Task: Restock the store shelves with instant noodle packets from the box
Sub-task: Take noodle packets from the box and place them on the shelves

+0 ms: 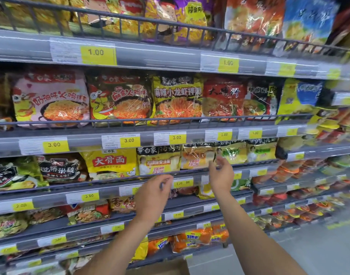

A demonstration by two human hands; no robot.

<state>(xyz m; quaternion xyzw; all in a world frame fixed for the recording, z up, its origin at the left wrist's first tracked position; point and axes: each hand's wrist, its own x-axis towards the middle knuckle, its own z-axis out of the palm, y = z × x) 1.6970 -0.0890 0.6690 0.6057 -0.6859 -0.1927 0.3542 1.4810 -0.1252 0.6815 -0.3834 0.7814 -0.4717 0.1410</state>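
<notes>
Both my hands are raised in front of the third shelf (130, 182) and hold nothing. My left hand (153, 197) hangs with fingers loosely curled just below the shelf's rail. My right hand (221, 175) is lifted with relaxed fingers, close to a yellow noodle packet (196, 156) standing behind the rail; whether it touches the packet I cannot tell. Beside that one stand a yellow packet with a black top (158, 160) and a yellow packet with red lettering (111, 161). A corner of the brown cardboard box (166, 267) shows at the bottom edge, between my forearms.
Several shelves run left to right, packed with bright noodle packets behind wire rails, with yellow price tags (55, 145) on the edges. Cup noodles (289, 171) fill the shelves at the right. Grey floor (309, 245) lies at the lower right.
</notes>
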